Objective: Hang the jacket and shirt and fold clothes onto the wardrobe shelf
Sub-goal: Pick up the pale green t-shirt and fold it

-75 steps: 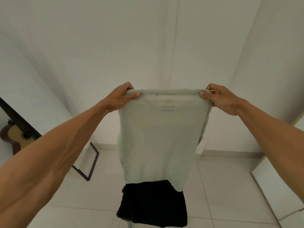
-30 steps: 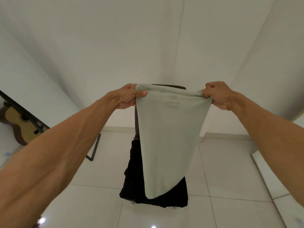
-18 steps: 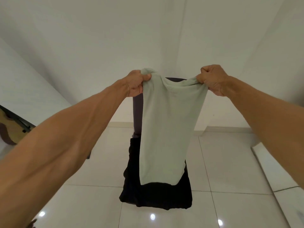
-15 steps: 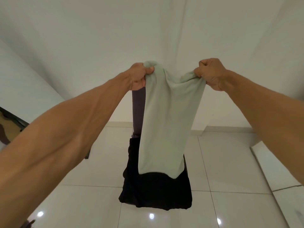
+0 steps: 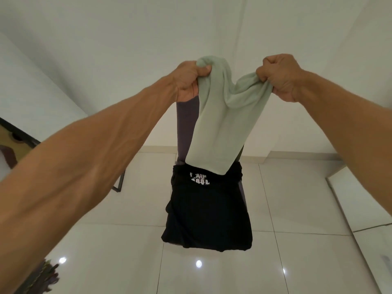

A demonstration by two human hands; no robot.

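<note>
Pale green shirt (image 5: 220, 128), bunched along its top edge, hangs between my two raised fists and drops straight down below the fingers. My left hand (image 5: 189, 81) has fingers and thumb curled tight round one gathered corner. My right hand (image 5: 280, 77) is clenched the same way on the other, and the cloth sags in a dip between them. I judge this to be the folding step: the shirt is in mid-air, narrowed lengthwise, not yet laid down or shelved. The next move, I think, calls for bringing the fists together, or lowering the hem onto something flat, so that it halves without twisting. Directly below my fingers a black garment (image 5: 207, 213) with white lettering lies draped over a chair (image 5: 186, 128), whose purple-grey back rises just under my left fist. The hem hangs at that garment's top edge; I cannot tell whether they touch. No shelf shows. A white panel (image 5: 360, 198) lies well below and right of my right fingers, and a black metal frame (image 5: 119, 183) stands below my left.
</note>
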